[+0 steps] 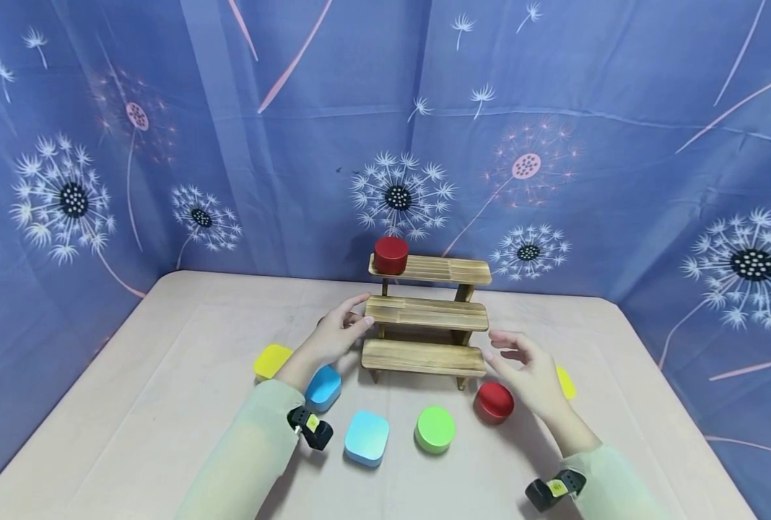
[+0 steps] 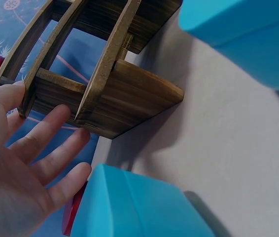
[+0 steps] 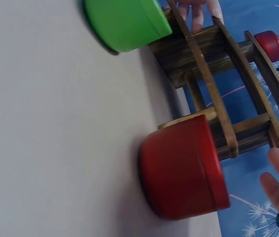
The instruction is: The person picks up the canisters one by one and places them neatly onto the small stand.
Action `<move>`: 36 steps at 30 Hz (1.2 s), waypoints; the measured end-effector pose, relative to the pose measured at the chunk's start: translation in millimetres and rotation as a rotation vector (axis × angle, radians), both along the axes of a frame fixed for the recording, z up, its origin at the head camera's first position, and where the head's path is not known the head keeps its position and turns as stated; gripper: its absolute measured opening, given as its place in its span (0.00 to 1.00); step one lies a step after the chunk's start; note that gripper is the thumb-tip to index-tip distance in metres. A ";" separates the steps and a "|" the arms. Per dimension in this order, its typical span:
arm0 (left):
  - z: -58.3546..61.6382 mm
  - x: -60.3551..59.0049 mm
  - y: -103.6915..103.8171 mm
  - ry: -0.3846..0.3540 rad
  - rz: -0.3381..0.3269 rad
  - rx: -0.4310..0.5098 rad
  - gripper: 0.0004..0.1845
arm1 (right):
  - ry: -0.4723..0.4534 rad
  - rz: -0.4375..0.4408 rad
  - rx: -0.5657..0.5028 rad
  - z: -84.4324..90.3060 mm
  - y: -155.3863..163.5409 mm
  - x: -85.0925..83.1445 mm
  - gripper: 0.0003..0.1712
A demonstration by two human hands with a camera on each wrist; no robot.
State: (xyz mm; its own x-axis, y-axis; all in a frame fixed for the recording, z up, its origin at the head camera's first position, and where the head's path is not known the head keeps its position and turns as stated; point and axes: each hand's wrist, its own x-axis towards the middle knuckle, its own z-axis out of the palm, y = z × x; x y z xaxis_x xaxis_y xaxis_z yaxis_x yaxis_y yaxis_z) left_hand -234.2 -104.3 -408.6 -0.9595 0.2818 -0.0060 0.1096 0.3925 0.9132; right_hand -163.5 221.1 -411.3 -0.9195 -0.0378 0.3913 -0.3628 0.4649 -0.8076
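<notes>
**A:** Biggest thing first: the table (image 1: 164, 375) runs under everything, and your landmark is the wooden three-step shelf (image 1: 424, 318) standing toward its far middle. What's on that shelf?

**B:** One red round tin (image 1: 391, 255), upright at the left end of the top step. The two lower steps show bare wood.

**A:** And your hands?

**B:** Your left hand (image 1: 336, 336) sits at the shelf's left end, level with the middle step, fingers spread and relaxed, holding nothing (the left wrist view shows the fingertips just beside the side slats; I can't tell if they touch). Your right hand (image 1: 531, 372) hangs off the shelf's front right corner, by the bottom step, fingers loosely open, gripping nothing.

**A:** Now the small pieces, all nearer you than the shelf.

**B:** A second red tin (image 1: 493, 401) stands just in front of the right leg, right beside your right hand. A green round tin (image 1: 434, 429) sits in front of the shelf's middle, a light blue square tin (image 1: 367, 437) to its left. Another blue tin (image 1: 323, 388) lies under your left wrist, a yellow tin (image 1: 271, 361) farther left of the shelf, and a yellow piece (image 1: 566, 383) peeks from behind your right hand.
</notes>
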 end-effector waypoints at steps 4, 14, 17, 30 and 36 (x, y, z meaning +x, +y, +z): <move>-1.2 -0.5 -0.2 0.001 -0.003 0.009 0.29 | -0.015 0.005 0.013 -6.6 1.8 2.6 0.20; -4.3 -2.9 -0.5 0.005 -0.017 0.052 0.29 | -0.101 0.005 0.070 -17.2 5.1 12.0 0.22; -3.9 -2.3 -0.7 0.004 -0.019 0.046 0.30 | -0.120 0.008 0.091 -20.3 6.7 13.9 0.23; -2.9 -2.3 -0.8 -0.012 -0.012 0.037 0.29 | -0.217 0.051 0.071 -32.9 10.5 20.3 0.25; -3.2 -2.0 -0.6 -0.015 -0.011 0.042 0.29 | -0.215 0.067 0.095 -38.0 11.6 22.5 0.25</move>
